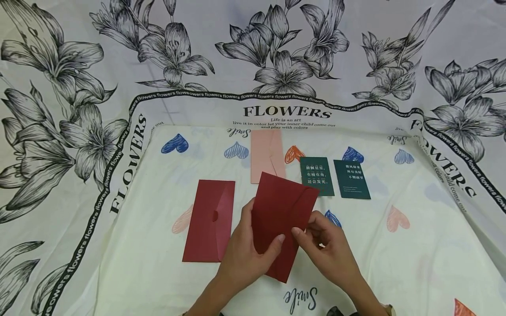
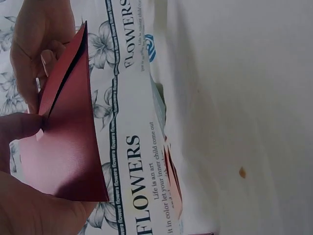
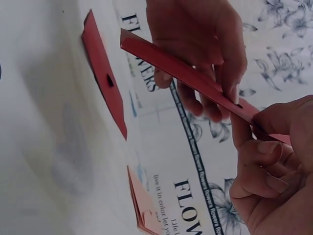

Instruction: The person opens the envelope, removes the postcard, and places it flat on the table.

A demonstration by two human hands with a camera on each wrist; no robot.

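Note:
A dark red envelope (image 1: 282, 210) is held up off the cloth, tilted. My left hand (image 1: 247, 252) grips it from the left, with the thumb across its face and the other fingers behind. At its right edge, my right hand (image 1: 332, 250) pinches the flap side between thumb and index finger. The left wrist view shows a dark gap along the flap (image 2: 61, 81), which stands slightly lifted. Left of the hands, a second red envelope (image 1: 205, 219) lies flat, with a small half-round notch by its flap. What the held envelope contains is hidden.
A pink envelope (image 1: 262, 151) lies behind the held one, partly covered by it. Two dark green cards with white writing, a left card (image 1: 318, 169) and a right card (image 1: 352, 180), lie to its right. The white cloth (image 1: 415, 263) carries printed hearts and lettering.

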